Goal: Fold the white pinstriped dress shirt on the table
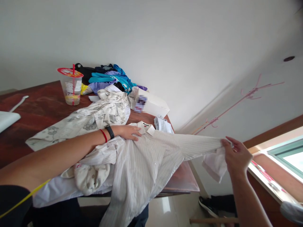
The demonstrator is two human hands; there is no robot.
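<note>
A white striped shirt [144, 160] lies front up over the table, its collar at the back and its lower part hanging past the near edge. My left hand [129, 131] rests flat on the shirt beside the collar, fingers stretched out. Out to the right, my right hand [236, 154] pinches one sleeve near its end and holds it taut off the table, with the cuff hanging down. The shirt's other sleeve is bunched below my left forearm. Behind that arm is a white cloth with grey bear prints [87, 118].
On the dark wooden table [42, 94] stand a plastic cup with a red straw [72, 86] and a white box [156, 104]. A heap of blue and dark clothes [109, 77] lies against the wall. A pink coat rack [227, 108] is at right, near a window [288, 154].
</note>
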